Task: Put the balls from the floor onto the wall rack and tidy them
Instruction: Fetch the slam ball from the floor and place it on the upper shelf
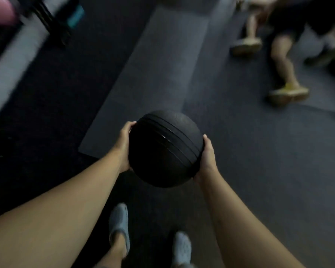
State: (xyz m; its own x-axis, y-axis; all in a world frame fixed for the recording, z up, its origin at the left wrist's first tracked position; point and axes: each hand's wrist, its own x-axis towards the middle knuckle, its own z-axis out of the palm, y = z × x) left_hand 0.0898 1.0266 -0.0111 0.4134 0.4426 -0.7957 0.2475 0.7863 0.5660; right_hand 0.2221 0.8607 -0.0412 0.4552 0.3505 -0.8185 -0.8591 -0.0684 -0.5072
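Observation:
A large black ball (165, 149) with raised grooves across its top is held in the air above the dark floor, at the centre of the view. My left hand (124, 146) presses flat against its left side, and my right hand (207, 157) cups its right side. Both arms stretch forward. A pink ball (0, 10) shows at the top left corner beside a dark frame (52, 22); the picture is blurred there.
A grey mat (153, 74) lies on the floor ahead. My two feet in pale clogs (118, 225) stand below the ball. At the top right, another person's bare legs (284, 60) and yellowish shoes are on the floor. A pale wall base (10, 62) runs along the left.

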